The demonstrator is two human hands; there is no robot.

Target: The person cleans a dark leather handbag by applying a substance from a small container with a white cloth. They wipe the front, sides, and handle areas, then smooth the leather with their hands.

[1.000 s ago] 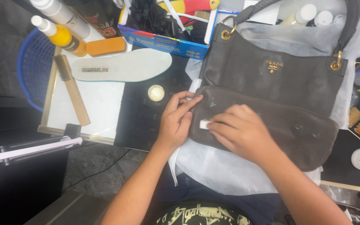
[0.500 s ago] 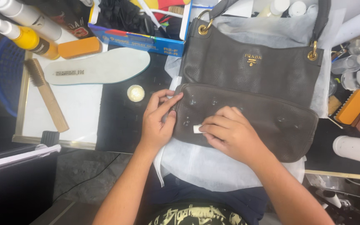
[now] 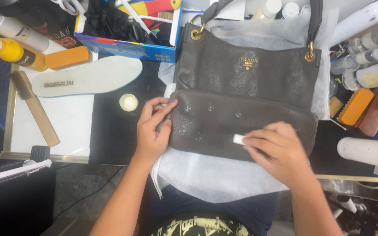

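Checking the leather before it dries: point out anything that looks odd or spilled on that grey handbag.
Small pale blobs dot the front flap of the grey handbag, looking like dabs of cream not yet rubbed in. The right hand presses a small white pad on the flap; the left hand holds its edge. No tears or scuffs show.

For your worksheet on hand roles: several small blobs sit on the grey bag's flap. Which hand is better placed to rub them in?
Probably the right hand: it holds a small white pad on the flap. The left hand steadies the edge.
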